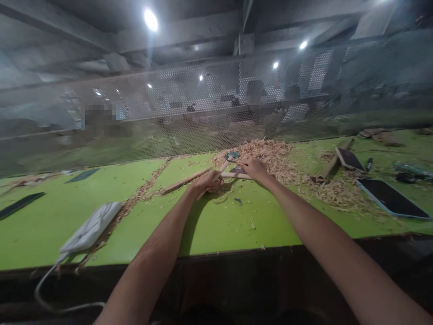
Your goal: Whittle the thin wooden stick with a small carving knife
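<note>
Stretching across the green bench [219, 225], beside a heap of shavings [270, 155]: left hand [207, 183] fisted around a stick [216, 175] slanting up-right toward the right hand [254, 169], fingers curled onto a crosswise strip [237, 175].

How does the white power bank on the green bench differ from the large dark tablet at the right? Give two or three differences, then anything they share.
The white power bank is pale and thick; the dark tablet is black-faced, thin and larger. The power bank has a white cable running off the bench edge; no cable shows at the tablet. The power bank lies left of the person's arms, the tablet right, beside wood shavings. Both lie flat on the green bench, untouched by either hand.
</note>
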A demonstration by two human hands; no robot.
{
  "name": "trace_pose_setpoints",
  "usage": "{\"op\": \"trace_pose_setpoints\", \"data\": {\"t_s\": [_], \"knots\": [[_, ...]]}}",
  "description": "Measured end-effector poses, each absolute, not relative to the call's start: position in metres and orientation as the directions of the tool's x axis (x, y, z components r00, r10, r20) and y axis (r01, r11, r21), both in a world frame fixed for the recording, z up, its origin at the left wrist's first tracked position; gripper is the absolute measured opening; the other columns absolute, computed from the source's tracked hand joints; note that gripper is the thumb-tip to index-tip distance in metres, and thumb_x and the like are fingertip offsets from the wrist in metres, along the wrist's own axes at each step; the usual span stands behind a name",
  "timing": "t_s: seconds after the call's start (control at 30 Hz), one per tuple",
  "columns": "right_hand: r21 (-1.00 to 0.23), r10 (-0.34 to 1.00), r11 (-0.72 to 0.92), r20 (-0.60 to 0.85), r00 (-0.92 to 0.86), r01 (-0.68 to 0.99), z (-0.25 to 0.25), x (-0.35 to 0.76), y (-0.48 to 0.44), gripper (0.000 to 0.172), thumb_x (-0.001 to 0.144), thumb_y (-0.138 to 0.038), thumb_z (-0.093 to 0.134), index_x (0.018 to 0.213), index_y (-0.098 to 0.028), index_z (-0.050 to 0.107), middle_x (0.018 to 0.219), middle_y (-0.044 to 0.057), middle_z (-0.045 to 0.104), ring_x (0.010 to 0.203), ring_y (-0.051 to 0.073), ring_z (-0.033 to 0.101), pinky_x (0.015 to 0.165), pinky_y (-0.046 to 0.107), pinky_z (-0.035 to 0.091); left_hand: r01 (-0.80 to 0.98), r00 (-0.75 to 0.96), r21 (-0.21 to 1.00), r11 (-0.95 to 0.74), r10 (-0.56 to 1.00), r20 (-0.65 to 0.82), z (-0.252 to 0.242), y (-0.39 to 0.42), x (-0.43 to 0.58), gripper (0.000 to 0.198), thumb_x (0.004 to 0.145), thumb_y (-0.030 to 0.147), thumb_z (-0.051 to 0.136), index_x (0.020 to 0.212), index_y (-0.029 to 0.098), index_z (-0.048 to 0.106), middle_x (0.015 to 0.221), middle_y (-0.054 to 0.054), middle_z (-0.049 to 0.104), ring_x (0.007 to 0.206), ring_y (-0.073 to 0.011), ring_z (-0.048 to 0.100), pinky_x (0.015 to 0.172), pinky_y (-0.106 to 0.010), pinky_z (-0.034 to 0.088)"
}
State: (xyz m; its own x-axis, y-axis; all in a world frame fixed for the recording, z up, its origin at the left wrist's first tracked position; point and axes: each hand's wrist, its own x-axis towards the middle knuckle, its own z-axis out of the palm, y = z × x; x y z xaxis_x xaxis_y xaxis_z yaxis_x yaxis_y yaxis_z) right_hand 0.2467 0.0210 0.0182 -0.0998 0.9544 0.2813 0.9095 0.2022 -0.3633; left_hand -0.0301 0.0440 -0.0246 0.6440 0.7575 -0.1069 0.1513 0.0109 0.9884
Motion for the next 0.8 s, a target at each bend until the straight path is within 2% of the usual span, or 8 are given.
{"op": "trace_pose_setpoints", "data": {"t_s": [0.07,0.13,0.3,0.4,0.5,0.6,0.7,0.8], "knots": [[-0.347,0.956,0.190,0.276,-0.094,0.918,0.021,0.247,0.020,0.040,0.132,-0.035,0.068,0.150,-0.039,0.104,0.145,0.008,0.100,0.130,0.034,0.091,0.104,0.035,0.065,0.150,0.660,0.989,0.008,0.743,-0.106,-0.024,0.043,-0.031,0.061,0.131,0.051,0.051,0.080,0.024,0.071,0.046,0.008,0.035,0.037,-0.0124,0.025,0.040,-0.021,0.037],[-0.348,0.962,0.130,0.269,-0.034,0.928,0.023,0.256,0.018,0.040,0.133,-0.034,0.067,0.152,-0.035,0.103,0.146,0.009,0.099,0.126,0.031,0.090,0.100,0.032,0.062,0.132,0.680,0.991,-0.003,0.728,-0.088,-0.023,0.040,-0.033,0.060,0.128,0.053,0.054,0.079,0.023,0.073,0.045,0.008,0.035,0.037,-0.0124,0.024,0.040,-0.021,0.038],[-0.467,0.906,-0.166,0.275,0.321,0.869,0.025,0.299,0.017,0.046,0.137,-0.034,0.061,0.157,-0.017,0.098,0.146,0.019,0.098,0.115,0.028,0.089,0.085,0.028,0.054,0.076,0.699,0.996,-0.045,0.715,-0.021,-0.022,0.031,-0.039,0.055,0.120,0.055,0.060,0.080,0.021,0.077,0.044,0.007,0.039,0.036,-0.0131,0.025,0.039,-0.023,0.039],[-0.487,0.893,-0.075,0.356,0.276,0.870,0.028,0.305,0.019,0.047,0.137,-0.035,0.062,0.145,-0.008,0.101,0.139,0.024,0.098,0.114,0.028,0.088,0.085,0.030,0.053,0.071,0.674,0.997,-0.032,0.738,-0.025,-0.020,0.028,-0.038,0.054,0.121,0.051,0.056,0.080,0.022,0.076,0.044,0.007,0.037,0.037,-0.0135,0.024,0.040,-0.022,0.039],[-0.469,0.886,0.030,0.422,0.194,0.882,0.033,0.291,0.021,0.046,0.136,-0.033,0.064,0.142,-0.008,0.102,0.137,0.024,0.098,0.119,0.030,0.088,0.093,0.032,0.056,0.062,0.642,0.998,-0.008,0.766,-0.034,-0.018,0.025,-0.036,0.055,0.123,0.046,0.052,0.080,0.023,0.075,0.045,0.006,0.037,0.037,-0.0136,0.025,0.040,-0.022,0.037],[-0.486,0.891,0.104,0.433,0.136,0.867,0.034,0.276,0.021,0.042,0.132,-0.028,0.065,0.149,-0.013,0.101,0.142,0.021,0.099,0.127,0.031,0.089,0.103,0.035,0.062,0.042,0.627,0.999,0.000,0.778,-0.026,-0.016,0.023,-0.034,0.055,0.125,0.044,0.052,0.078,0.023,0.072,0.047,0.005,0.039,0.036,-0.0132,0.025,0.039,-0.022,0.037],[-0.521,0.904,0.228,0.428,0.021,0.823,0.030,0.263,0.017,0.041,0.129,-0.032,0.068,0.149,-0.022,0.103,0.146,0.017,0.099,0.130,0.035,0.090,0.109,0.041,0.068,0.033,0.635,0.999,-0.003,0.773,-0.018,-0.018,0.024,-0.032,0.057,0.127,0.042,0.049,0.078,0.023,0.071,0.047,0.006,0.040,0.036,-0.0132,0.025,0.038,-0.022,0.038],[-0.532,0.917,0.285,0.393,-0.066,0.797,0.025,0.250,0.012,0.037,0.127,-0.041,0.072,0.139,-0.034,0.106,0.140,0.015,0.100,0.116,0.037,0.092,0.101,0.045,0.071,-0.009,0.643,0.999,-0.036,0.766,0.034,-0.022,0.028,-0.032,0.056,0.126,0.047,0.056,0.078,0.022,0.073,0.047,0.007,0.039,0.035,-0.0118,0.024,0.038,-0.021,0.037]]}}
